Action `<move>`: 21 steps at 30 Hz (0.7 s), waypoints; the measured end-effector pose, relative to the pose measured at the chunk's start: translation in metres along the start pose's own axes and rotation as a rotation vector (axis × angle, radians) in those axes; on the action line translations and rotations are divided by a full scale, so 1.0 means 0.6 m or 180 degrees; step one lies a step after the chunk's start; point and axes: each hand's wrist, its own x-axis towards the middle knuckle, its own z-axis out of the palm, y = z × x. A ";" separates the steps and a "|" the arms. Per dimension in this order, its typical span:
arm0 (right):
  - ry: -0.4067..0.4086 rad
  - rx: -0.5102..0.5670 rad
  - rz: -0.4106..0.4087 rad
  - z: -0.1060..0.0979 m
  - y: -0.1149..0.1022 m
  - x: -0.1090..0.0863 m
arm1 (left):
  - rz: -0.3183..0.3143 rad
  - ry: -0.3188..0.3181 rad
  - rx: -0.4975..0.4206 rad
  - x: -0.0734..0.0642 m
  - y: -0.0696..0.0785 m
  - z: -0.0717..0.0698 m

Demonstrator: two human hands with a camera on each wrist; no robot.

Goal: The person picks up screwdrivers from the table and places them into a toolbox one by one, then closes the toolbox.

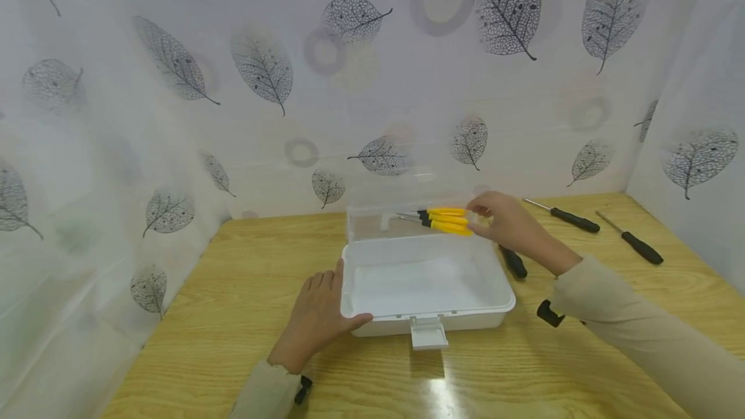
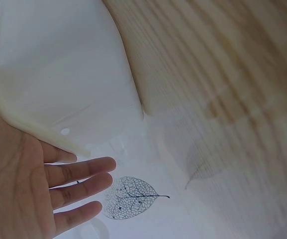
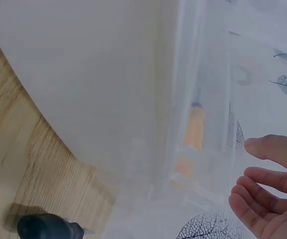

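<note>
1. One white box [image 1: 381, 326] is standing mid-table [image 1: 273, 244], its clear lid [image 1: 363, 228] tipped back, probably to keep its inside reachable.
2. The left hand [image 1: 316, 313] is lying straight-fingered along its left side, thumb over the front rim, likely steadying it.
3. The right hand [image 1: 512, 225] is hovering loosely bent, gripping nothing, just beside the yellow screwdrivers [image 1: 449, 219].
4. These are lying at the lid, handles pointing toward the table's right edge.
5. Two black screwdrivers [image 1: 576, 220] are lying near the far right corner.
</note>
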 end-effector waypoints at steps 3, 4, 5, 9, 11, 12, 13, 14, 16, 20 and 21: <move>0.0174 -0.0018 0.0021 -0.010 0.003 -0.009 | 0.0002 0.0007 -0.0020 0.000 0.001 0.001; 0.0243 -0.0030 0.0030 -0.013 0.004 -0.011 | 0.0007 0.0017 -0.0023 -0.001 0.001 0.001; 0.0303 -0.0032 0.0048 -0.016 0.006 -0.014 | 0.0005 0.0024 -0.0034 -0.001 0.000 0.002; 0.0483 -0.0025 0.0159 -0.027 0.012 -0.024 | -0.0018 0.0017 -0.0047 -0.002 0.001 0.001; 0.0523 -0.0026 0.0229 -0.031 0.016 -0.030 | -0.0039 -0.0003 -0.0048 -0.001 0.001 0.001; 0.0546 -0.0020 0.0254 -0.033 0.018 -0.033 | -0.0044 -0.0013 -0.0042 -0.001 0.001 0.000; 0.0564 -0.0009 0.0283 -0.035 0.021 -0.036 | -0.0048 -0.0019 -0.0041 -0.001 0.001 0.000; 0.0590 -0.0007 0.0302 -0.036 0.024 -0.039 | -0.0049 -0.0020 -0.0045 -0.001 0.001 0.000; 0.0634 0.0014 0.0335 -0.036 0.030 -0.045 | -0.0051 -0.0026 -0.0040 0.000 0.001 0.001; 0.0685 0.0063 0.0381 -0.033 0.043 -0.057 | -0.0043 -0.0026 -0.0036 0.000 0.001 0.001; 0.0682 0.0073 0.0399 -0.032 0.046 -0.060 | -0.0041 -0.0026 -0.0036 0.000 0.001 0.001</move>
